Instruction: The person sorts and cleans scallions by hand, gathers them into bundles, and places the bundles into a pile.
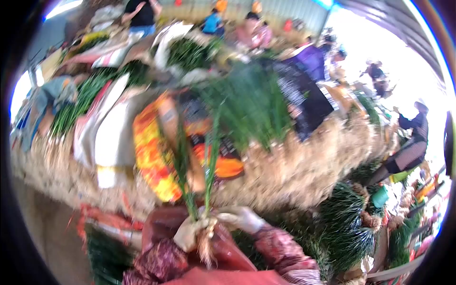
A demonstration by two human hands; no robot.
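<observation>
Both my hands wear pale gloves and meet low in the middle of the head view. My left hand (186,234) is closed around the base of a few green onions (212,166), whose long green leaves point up and whose pale, stringy roots hang down. My right hand (241,219) touches the same stalks from the right; its fingertips are blurred, so their grip is unclear. Beyond them a large heap of green onions (249,104) lies on a straw-coloured mass of roots (294,166).
Colourful sacks (154,142) and a white sack (116,137) cover the pile. Green bundles (344,213) lie at the right, near a green container (380,196). Other people are at the back, and one person (411,142) is at the right.
</observation>
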